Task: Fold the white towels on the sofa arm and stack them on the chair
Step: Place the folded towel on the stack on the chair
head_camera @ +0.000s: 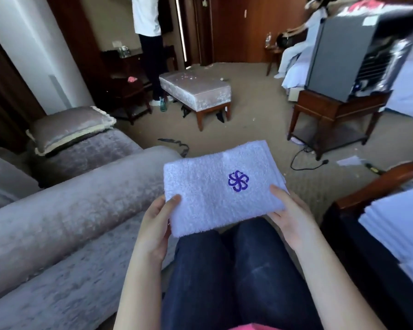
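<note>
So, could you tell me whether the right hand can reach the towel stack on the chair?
Probably yes: nothing stands between the right hand and the stack, though that hand grips the folded towel.

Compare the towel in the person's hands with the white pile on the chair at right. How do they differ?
The held towel is one folded piece, gripped by the left hand and right hand; the pile is several layers resting on the chair. The held towel shows a purple emblem; the pile shows none. Both are white.
</note>
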Tool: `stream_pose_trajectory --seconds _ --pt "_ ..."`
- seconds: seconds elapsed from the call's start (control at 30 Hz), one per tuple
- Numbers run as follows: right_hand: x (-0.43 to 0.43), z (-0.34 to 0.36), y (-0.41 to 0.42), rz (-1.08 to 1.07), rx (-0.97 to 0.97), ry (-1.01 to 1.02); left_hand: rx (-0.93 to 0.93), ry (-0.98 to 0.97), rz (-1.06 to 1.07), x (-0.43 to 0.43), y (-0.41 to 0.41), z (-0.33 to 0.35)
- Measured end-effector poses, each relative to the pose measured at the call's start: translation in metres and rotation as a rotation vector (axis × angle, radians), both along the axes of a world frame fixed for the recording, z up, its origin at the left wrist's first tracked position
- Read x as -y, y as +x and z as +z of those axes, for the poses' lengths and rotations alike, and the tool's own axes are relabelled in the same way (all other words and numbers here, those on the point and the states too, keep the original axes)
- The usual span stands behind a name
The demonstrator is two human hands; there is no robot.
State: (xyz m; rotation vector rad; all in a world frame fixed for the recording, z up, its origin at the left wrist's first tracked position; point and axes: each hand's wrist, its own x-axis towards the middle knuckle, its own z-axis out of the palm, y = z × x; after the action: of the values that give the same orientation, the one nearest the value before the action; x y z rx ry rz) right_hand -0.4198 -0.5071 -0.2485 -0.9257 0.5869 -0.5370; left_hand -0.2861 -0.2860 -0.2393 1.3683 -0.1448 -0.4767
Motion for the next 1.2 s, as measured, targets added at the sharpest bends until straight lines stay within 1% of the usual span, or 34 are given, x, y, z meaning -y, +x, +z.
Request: stream_pose_trajectory --seconds 0.2,0.37,0.6,0.77,1.0,1.2 --pt "0.027 -0.001 -0.078 -0.284 -0.037 -0.003 -0.012 -0.025 -0.289 0.071 -0.029 -0.005" --pt "0.04 -0.01 -0.15 -0.537 -0.059 0.018 -0.02 0.008 -0.537 0.127 -0.065 -0.008" --pt "0.035 -0.028 -0.249 -0.79 -0.089 0.035 -0.04 0.083 -0.829 0.189 -0.135 -0.017" --pt "0.025 -0.04 -0.299 -1.0 -0.139 0.075 -0.065 0.126 -0.991 0.223 -0.184 -0.024" --pt "0.015 -0.069 -0.34 -1.146 -0.154 0.15 -0.12 0.159 -1.099 0.244 -0.228 -0.045" --pt "0.021 -0.083 -0.359 -1.149 -0.203 0.162 -0.166 0.227 -1.153 0.265 -0.25 -0.069"
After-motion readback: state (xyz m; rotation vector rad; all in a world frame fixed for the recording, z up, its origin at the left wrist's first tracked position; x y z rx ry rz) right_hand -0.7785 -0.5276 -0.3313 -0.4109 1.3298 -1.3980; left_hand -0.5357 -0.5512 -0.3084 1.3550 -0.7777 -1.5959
